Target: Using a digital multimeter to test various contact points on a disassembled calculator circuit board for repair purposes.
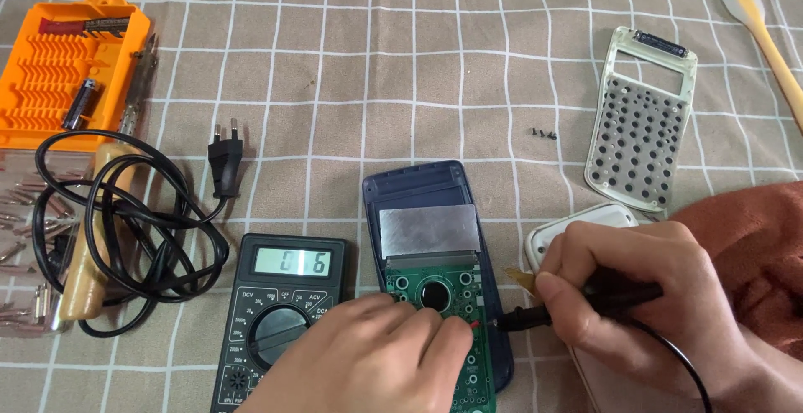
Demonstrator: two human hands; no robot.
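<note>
1. Head view, the hands: the right hand (636,288), at four o'clock in the frame, is clenched around a black probe (544,315) whose tip points toward nine o'clock; the left hand (368,359), at six o'clock, presses a red probe tip (475,324) to the board, though whether its fingers are closed on the probe I cannot tell, since the hand's back hides them.
2. Same view, the work: the green circuit board (439,296) lies in a dark blue calculator shell (418,183) at the centre; the two tips nearly meet at the board's right edge; the multimeter (284,313) sits just beside it at nine o'clock, display lit.
3. Same view, surroundings: a keypad frame (640,120) at two o'clock; small screws (544,134) near it; a soldering iron (88,246) with coiled cord and an orange tool tray (58,74) at ten o'clock.
4. Risk, as I judge it: the tips stand so close that a slip could bridge them or neighbouring pads, giving a false reading; the loose screws could roll off if the cloth is tugged.
</note>
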